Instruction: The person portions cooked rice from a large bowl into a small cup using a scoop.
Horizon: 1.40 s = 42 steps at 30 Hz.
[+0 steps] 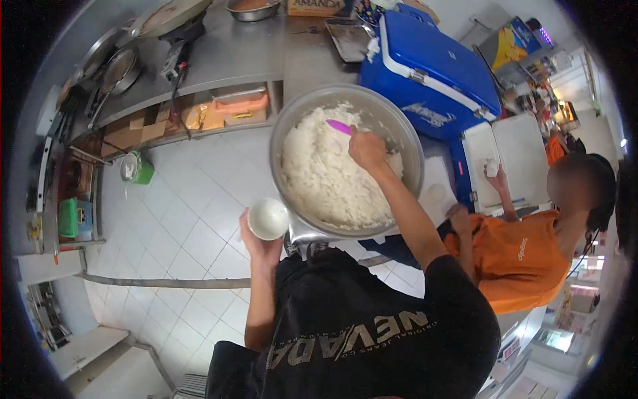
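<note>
A large metal pot (pixel 280 193) full of white rice (pixel 325 166) stands in front of me. My right hand (pixel 367 149) is closed around a purple rice paddle (pixel 339 126), whose visible end lies against the rice in the upper part of the pot. To the lower left of the pot, my left hand (pixel 260 245) holds a small white bowl (pixel 268 219) with its opening facing up. The inside of the bowl looks bare. Its rim is close to the pot's outer wall.
At the right, a co-worker in an orange shirt (pixel 525 259) holds up a small white bundle (pixel 492 167). Beside the pot sit a blue cooler (pixel 432 66) and an open white-lined box (pixel 512 153). Pans (pixel 121 70) stand on the steel counter (pixel 226 46); a green bucket (pixel 137 168) is on the floor.
</note>
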Available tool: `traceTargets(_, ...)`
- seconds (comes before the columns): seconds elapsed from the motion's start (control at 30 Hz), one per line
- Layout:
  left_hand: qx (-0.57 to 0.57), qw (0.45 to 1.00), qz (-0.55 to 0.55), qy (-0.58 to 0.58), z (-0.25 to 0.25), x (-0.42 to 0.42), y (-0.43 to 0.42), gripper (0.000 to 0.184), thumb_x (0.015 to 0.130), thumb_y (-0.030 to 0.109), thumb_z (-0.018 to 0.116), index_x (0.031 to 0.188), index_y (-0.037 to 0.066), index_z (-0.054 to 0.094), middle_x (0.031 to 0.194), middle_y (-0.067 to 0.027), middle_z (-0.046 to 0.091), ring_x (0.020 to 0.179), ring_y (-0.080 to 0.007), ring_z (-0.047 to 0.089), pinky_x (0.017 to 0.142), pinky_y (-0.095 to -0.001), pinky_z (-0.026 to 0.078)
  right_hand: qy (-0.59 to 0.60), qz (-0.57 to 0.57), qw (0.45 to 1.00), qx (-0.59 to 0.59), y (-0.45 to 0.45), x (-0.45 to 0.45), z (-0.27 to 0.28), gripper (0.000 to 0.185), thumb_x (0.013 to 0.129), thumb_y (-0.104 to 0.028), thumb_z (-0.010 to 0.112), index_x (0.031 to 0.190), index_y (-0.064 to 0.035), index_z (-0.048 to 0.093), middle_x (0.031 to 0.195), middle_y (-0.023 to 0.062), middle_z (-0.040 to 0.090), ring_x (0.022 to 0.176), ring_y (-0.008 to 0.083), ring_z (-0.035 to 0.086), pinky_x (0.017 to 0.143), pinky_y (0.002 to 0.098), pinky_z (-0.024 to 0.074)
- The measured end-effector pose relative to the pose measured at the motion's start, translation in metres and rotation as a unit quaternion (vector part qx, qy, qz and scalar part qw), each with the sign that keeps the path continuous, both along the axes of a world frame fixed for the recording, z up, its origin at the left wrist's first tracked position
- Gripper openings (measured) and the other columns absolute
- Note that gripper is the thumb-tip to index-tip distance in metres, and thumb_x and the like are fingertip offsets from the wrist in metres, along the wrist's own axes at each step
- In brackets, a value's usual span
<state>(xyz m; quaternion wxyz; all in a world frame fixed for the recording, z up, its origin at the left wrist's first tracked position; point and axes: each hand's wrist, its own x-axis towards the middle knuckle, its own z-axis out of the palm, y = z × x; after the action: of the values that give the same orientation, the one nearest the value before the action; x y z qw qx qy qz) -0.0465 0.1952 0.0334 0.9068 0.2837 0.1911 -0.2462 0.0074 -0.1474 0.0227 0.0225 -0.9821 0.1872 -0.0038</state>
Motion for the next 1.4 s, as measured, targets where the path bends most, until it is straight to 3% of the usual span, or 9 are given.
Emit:
traceTargets(0.27, 0.000, 0.994, -0.019, 0.104, 0.013, 0.038, -0.015, 0.040, 0.096, 0.044, 0.049, 0.110, 0.009, 0.063, 0.105, -0.0054, 0.068, 0.098, -0.0220, 0.065, 0.085, -0.0381, 0.052, -0.066, 0.025, 0.993, 0.090, -0.069, 0.105, -0.075, 0.022, 0.082, -0.010, 0.058, 0.095, -0.0013, 0.073, 0.088, 0.0234, 0.071, 0.086, 0.0392, 0.070, 0.079, 0.0461, 0.0550)
traceTargets(0.47, 0.069, 0.990, -0.010, 0.119, 0.008, 0.045, -0.023, 0.042, 0.095, 0.044, 0.050, 0.111, 0.007, 0.063, 0.104, -0.0069, 0.069, 0.097, -0.0226, 0.067, 0.086, -0.0383, 0.053, 0.127, 0.214, 0.920, 0.304, -0.125, 0.155, -0.118, 0.016, 0.083, -0.018, 0.066, 0.082, -0.0053, 0.075, 0.073, 0.0180, 0.068, 0.066, 0.0204, 0.063, 0.062, 0.0395, 0.0473)
traceTargets(0.77, 0.106, 0.988, -0.018, 0.115, 0.011, 0.041, -0.020, 0.044, 0.093, 0.043, 0.052, 0.113, 0.005, 0.063, 0.104, -0.0087, 0.069, 0.096, -0.0234, 0.067, 0.086, -0.0385, 0.054, 0.203, 0.333, 0.884, 0.259, -0.063, 0.150, -0.111, 0.020, 0.094, -0.014, 0.058, 0.097, -0.0017, 0.073, 0.069, 0.0081, 0.066, 0.058, 0.0183, 0.056, 0.051, 0.0353, 0.0447)
traceTargets(0.8, 0.103, 0.988, -0.011, 0.111, 0.009, 0.039, -0.017, 0.044, 0.093, 0.043, 0.053, 0.112, 0.005, 0.063, 0.104, -0.0089, 0.069, 0.096, -0.0236, 0.067, 0.086, -0.0387, 0.054, 0.277, 0.163, 0.911, 0.258, -0.012, 0.119, -0.032, 0.022, 0.090, -0.010, 0.060, 0.107, -0.0015, 0.071, 0.074, 0.0141, 0.066, 0.057, 0.0210, 0.060, 0.059, 0.0416, 0.0535)
traceTargets(0.9, 0.069, 0.987, 0.019, 0.141, 0.000, 0.033, -0.012, 0.044, 0.093, 0.042, 0.052, 0.112, 0.004, 0.063, 0.104, -0.0099, 0.069, 0.096, -0.0243, 0.068, 0.086, -0.0388, 0.055, 0.097, 0.305, 0.936, 0.150, 0.053, 0.022, -0.011, 0.036, 0.094, -0.005, 0.051, 0.128, -0.0043, 0.061, 0.092, 0.0225, 0.069, 0.066, 0.0232, 0.063, 0.050, 0.0345, 0.0523)
traceTargets(1.1, 0.060, 0.989, -0.008, 0.132, 0.008, 0.033, -0.005, 0.042, 0.094, 0.041, 0.052, 0.112, 0.005, 0.064, 0.103, -0.0092, 0.070, 0.095, -0.0248, 0.068, 0.085, -0.0386, 0.056, 0.278, 0.198, 0.934, 0.108, 0.055, 0.020, 0.057, 0.041, 0.097, -0.011, 0.047, 0.138, -0.0085, 0.056, 0.101, 0.0253, 0.068, 0.084, 0.0347, 0.069, 0.075, 0.0460, 0.0570)
traceTargets(1.2, 0.038, 0.992, 0.012, 0.120, 0.000, 0.037, -0.009, 0.042, 0.094, 0.041, 0.052, 0.112, 0.006, 0.064, 0.102, -0.0085, 0.070, 0.094, -0.0245, 0.068, 0.084, -0.0386, 0.056, 0.182, 0.161, 0.967, 0.078, -0.003, 0.089, 0.003, 0.034, 0.092, -0.009, 0.055, 0.124, -0.0109, 0.066, 0.096, 0.0230, 0.070, 0.072, 0.0279, 0.068, 0.061, 0.0410, 0.0561)
traceTargets(1.27, 0.026, 0.991, 0.016, 0.127, 0.005, 0.041, -0.009, 0.035, 0.095, 0.037, 0.050, 0.107, 0.007, 0.064, 0.100, -0.0071, 0.069, 0.093, -0.0239, 0.067, 0.085, -0.0404, 0.054, 0.153, 0.216, 0.961, 0.078, -0.037, 0.133, -0.053, 0.039, 0.088, -0.004, 0.054, 0.123, -0.0124, 0.069, 0.096, 0.0209, 0.071, 0.078, 0.0351, 0.067, 0.074, 0.0422, 0.0554)
traceTargets(1.4, 0.015, 0.991, 0.049, 0.126, 0.005, 0.047, -0.008, 0.032, 0.095, 0.034, 0.049, 0.104, 0.008, 0.064, 0.097, -0.0060, 0.069, 0.092, -0.0231, 0.067, 0.085, -0.0410, 0.053, 0.176, 0.397, 0.865, 0.252, -0.065, 0.193, -0.123, 0.032, 0.087, -0.007, 0.057, 0.114, -0.0085, 0.073, 0.085, 0.0146, 0.073, 0.076, 0.0238, 0.066, 0.071, 0.0365, 0.0527)
